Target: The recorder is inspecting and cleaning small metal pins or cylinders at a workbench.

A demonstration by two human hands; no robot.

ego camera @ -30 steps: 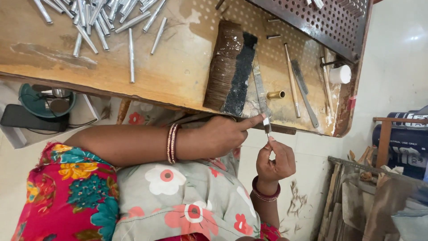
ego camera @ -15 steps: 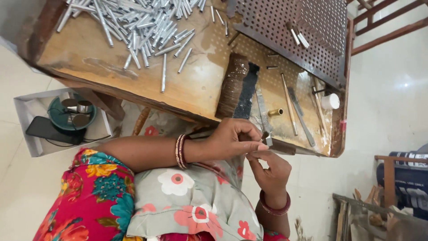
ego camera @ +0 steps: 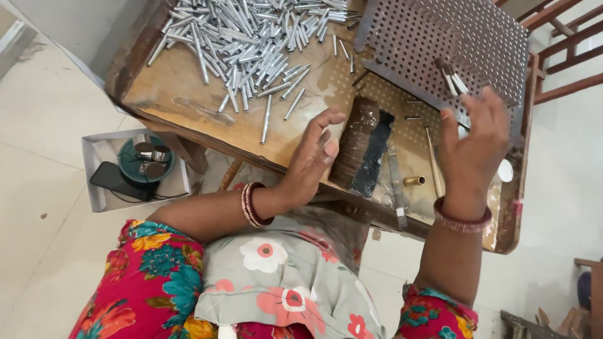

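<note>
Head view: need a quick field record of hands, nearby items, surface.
left hand: open, palm toward the brown stack, holding nothing
right hand: open, fingers spread over the perforated plate, holding nothing
brown stack: between the hands, dark block beside it
metal tubes: loose pile, far left of the bench
perforated plate: metal, tilted, a few pins on it
bench: wooden, worn top
box: on the floor, holds a phone and a green dish
</note>
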